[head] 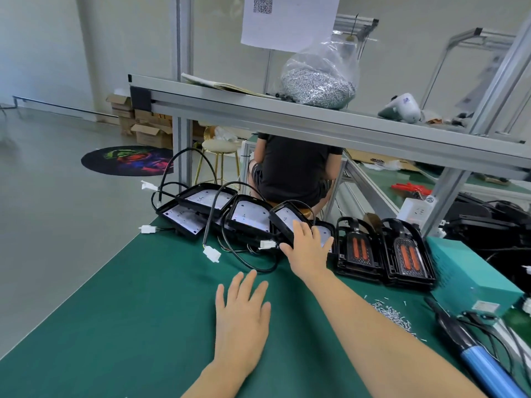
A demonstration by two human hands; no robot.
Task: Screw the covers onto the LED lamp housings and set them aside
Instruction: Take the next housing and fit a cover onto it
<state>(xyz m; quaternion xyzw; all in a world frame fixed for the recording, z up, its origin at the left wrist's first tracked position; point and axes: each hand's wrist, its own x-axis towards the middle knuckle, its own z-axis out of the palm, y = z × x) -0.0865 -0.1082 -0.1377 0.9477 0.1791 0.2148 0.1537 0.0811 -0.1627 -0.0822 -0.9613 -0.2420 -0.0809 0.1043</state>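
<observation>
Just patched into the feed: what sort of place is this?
Likely a small assembly workshop: LED lamp housings piled on a green bench mat, a bag of screws on an aluminium-frame shelf.

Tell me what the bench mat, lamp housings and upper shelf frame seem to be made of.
Bench mat: matte green, likely rubber.
Lamp housings: black, slightly glossy, probably moulded plastic, possibly coated metal.
Shelf frame: silver slotted bars, apparently extruded aluminium.
</observation>
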